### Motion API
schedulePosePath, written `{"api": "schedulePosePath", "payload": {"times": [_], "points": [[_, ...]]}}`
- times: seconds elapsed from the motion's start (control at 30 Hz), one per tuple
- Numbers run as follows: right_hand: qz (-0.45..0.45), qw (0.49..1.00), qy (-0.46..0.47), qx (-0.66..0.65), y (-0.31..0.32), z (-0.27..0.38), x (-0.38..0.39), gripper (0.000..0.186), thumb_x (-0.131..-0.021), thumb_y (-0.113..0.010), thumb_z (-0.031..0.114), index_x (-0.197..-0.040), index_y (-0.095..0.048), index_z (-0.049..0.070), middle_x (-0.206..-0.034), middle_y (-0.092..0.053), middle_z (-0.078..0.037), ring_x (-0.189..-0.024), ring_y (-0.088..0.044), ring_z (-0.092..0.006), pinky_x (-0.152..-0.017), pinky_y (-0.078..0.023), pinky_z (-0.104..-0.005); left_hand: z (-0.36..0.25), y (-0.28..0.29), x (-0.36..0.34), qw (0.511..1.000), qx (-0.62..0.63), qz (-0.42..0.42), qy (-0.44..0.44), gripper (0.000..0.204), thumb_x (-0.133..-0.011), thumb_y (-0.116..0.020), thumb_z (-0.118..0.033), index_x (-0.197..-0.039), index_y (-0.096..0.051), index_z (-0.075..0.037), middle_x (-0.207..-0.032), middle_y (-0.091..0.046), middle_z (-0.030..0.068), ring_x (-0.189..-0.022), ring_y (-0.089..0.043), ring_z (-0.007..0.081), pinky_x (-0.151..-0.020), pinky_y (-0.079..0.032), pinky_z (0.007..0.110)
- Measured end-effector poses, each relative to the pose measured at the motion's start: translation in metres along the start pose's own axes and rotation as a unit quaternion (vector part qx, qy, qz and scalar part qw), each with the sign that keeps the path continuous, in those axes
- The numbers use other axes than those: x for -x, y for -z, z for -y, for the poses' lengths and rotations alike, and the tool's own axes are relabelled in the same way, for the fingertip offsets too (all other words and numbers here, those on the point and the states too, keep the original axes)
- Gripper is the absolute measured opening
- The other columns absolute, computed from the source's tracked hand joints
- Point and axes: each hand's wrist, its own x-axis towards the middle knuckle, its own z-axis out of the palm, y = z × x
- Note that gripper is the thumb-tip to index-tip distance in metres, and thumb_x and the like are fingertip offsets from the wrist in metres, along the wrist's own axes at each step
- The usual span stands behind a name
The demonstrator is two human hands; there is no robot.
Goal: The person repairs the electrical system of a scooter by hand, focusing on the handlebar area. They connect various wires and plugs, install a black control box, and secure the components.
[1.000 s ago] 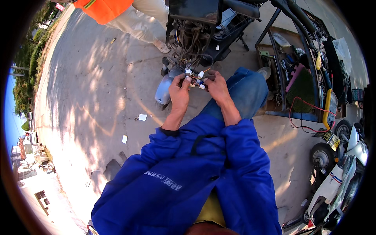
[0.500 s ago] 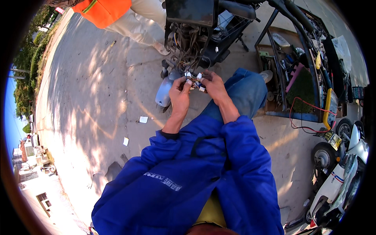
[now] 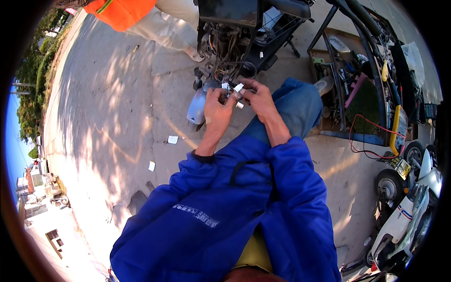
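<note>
Both hands work in front of my lap, at the end of a bundle of wires (image 3: 227,61) hanging from the opened front of a black scooter-like vehicle (image 3: 229,14). My left hand (image 3: 217,114) is closed in a pinch beside a white plug connector (image 3: 225,86). My right hand (image 3: 260,100) is closed with thumb and fingers on another white plug connector (image 3: 238,88). The fingertips of the two hands nearly meet there. Just below them hangs a third white connector (image 3: 239,105). What exactly the left fingers hold is partly hidden.
A pale blue fender (image 3: 196,107) stands just left of my hands. A person in an orange vest (image 3: 127,14) is at the far left. On the right are a tool-filled cart (image 3: 336,70), a red cable (image 3: 366,118) and a white motorcycle (image 3: 399,218). Paper scraps (image 3: 172,139) lie on the pavement.
My hands have come closer together, the left one turning and shifting slightly right. The white connectors between them have shifted, and fewer coloured wires show between the fingers.
</note>
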Motion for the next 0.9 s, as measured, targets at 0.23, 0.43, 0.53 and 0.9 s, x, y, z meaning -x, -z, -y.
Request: {"api": "schedulePosePath", "payload": {"times": [0.23, 0.43, 0.53, 0.9], "points": [[-0.046, 0.998, -0.017, -0.038, -0.001, -0.004, -0.005, 0.028, -0.097, -0.061, 0.001, -0.123, -0.071, -0.005, -0.084, -0.067, -0.003, -0.066, -0.057, -0.008, -0.058, -0.045, -0.0251, 0.005, 0.002, -0.002, 1.0, 0.005, 0.015, -0.006, 0.022, -0.088, -0.078, -0.019, -0.097, -0.072, 0.001, -0.098, -0.057, 0.0107, -0.078, -0.063, 0.0236, -0.07, -0.051, 0.036], [-0.061, 0.996, -0.031, -0.063, -0.001, -0.003, -0.006, 0.025, -0.098, -0.059, 0.002, -0.118, -0.073, -0.006, -0.082, -0.068, -0.003, -0.064, -0.056, -0.0078, -0.058, -0.045, -0.0249, 0.011, -0.001, -0.002, 0.999, 0.01, -0.001, -0.04, 0.016, -0.086, -0.078, -0.013, -0.092, -0.071, 0.0, -0.09, -0.054, 0.008, -0.075, -0.055, 0.0199, -0.069, -0.046, 0.034], [-0.056, 0.996, -0.035, -0.053, 0.0, -0.004, -0.008, 0.026, -0.098, -0.059, 0.002, -0.118, -0.073, -0.006, -0.083, -0.068, -0.004, -0.064, -0.057, -0.0078, -0.058, -0.045, -0.0249, 0.014, -0.003, -0.002, 1.0, 0.02, 0.008, -0.009, 0.016, -0.086, -0.078, -0.013, -0.092, -0.071, 0.0, -0.09, -0.054, 0.0082, -0.075, -0.056, 0.02, -0.069, -0.046, 0.034], [-0.051, 0.998, -0.022, -0.036, -0.001, -0.005, -0.007, 0.024, -0.097, -0.06, 0.004, -0.115, -0.073, -0.007, -0.081, -0.067, -0.004, -0.062, -0.056, -0.0081, -0.055, -0.044, -0.0256, 0.021, -0.005, -0.003, 0.999, 0.005, 0.009, -0.032, 0.015, -0.086, -0.077, -0.012, -0.092, -0.071, 0.001, -0.091, -0.054, 0.0095, -0.076, -0.057, 0.0211, -0.069, -0.047, 0.033]]}}
